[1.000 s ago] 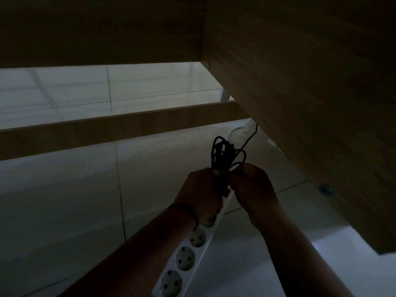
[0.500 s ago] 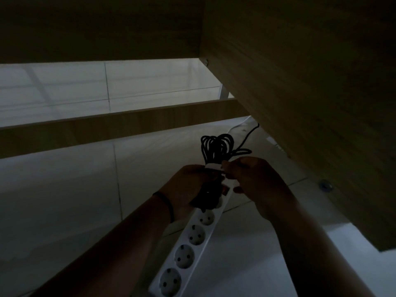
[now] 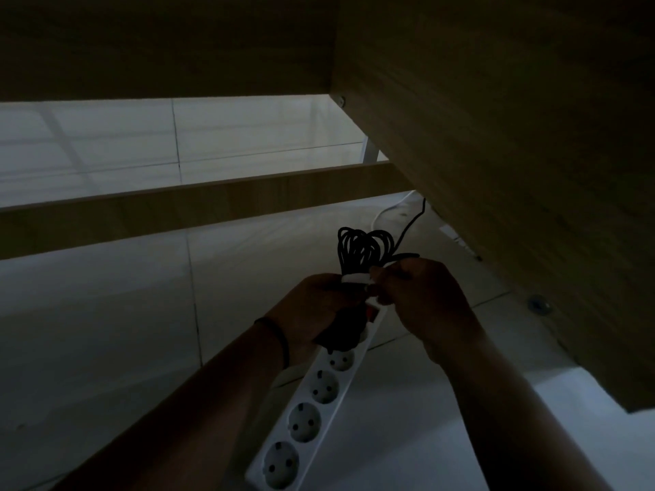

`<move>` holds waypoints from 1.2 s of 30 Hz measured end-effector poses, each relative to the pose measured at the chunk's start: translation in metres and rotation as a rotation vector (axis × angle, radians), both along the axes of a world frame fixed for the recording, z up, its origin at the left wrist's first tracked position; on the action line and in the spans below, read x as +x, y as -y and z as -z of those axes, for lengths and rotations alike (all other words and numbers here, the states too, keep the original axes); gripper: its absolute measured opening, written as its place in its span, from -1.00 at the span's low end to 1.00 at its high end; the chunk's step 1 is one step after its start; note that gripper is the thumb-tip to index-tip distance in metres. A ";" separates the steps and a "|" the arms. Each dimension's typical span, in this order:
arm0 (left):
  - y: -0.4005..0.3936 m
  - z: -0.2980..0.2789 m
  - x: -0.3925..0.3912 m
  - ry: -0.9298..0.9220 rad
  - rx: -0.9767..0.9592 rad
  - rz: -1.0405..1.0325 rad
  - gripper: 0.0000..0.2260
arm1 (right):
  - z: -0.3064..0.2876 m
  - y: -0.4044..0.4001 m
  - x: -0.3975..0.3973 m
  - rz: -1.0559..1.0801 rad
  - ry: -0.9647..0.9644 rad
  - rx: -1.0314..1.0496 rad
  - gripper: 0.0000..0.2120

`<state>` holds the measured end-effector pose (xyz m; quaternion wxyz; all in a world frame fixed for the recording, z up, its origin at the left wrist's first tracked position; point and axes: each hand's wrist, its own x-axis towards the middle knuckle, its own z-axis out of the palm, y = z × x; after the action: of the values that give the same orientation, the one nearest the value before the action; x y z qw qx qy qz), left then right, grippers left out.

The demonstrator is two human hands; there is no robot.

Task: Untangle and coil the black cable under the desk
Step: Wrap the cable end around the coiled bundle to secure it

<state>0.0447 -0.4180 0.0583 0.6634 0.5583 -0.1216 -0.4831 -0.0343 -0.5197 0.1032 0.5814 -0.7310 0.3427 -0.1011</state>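
Note:
The black cable (image 3: 365, 248) is gathered into a bundle of several loops that stick up above my hands. A white band (image 3: 354, 278) runs round the bundle's middle. My left hand (image 3: 312, 310) grips the bundle from the left, below the band. My right hand (image 3: 421, 295) pinches the band's end at the bundle's right side. One free strand of the cable (image 3: 411, 221) runs up and right toward the desk's side panel. The bundle's lower end hangs dark under my left hand.
A white power strip (image 3: 312, 412) with several sockets lies on the pale tiled floor (image 3: 106, 349) under my hands. The wooden desk side panel (image 3: 514, 154) stands close on the right, a wooden crossbar (image 3: 195, 207) spans ahead, and a white cord (image 3: 390, 207) lies beyond.
The loops have spread wider above my hands and the white band now shows round the bundle. My right hand has moved slightly right along it.

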 end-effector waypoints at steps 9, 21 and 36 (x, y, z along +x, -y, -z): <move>0.004 0.000 -0.001 0.240 0.037 0.047 -0.88 | -0.002 0.003 0.004 0.047 0.031 0.064 -0.77; 0.007 0.006 -0.005 0.554 0.155 0.037 -0.88 | -0.003 -0.001 0.005 0.063 0.035 0.194 -0.68; 0.004 -0.005 -0.009 0.223 -0.016 -0.149 -0.76 | -0.009 -0.004 0.002 0.034 -0.022 0.151 -0.66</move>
<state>0.0357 -0.4222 0.0629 0.6842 0.6106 -0.1569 -0.3666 -0.0318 -0.5153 0.1122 0.6290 -0.6803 0.3683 -0.0767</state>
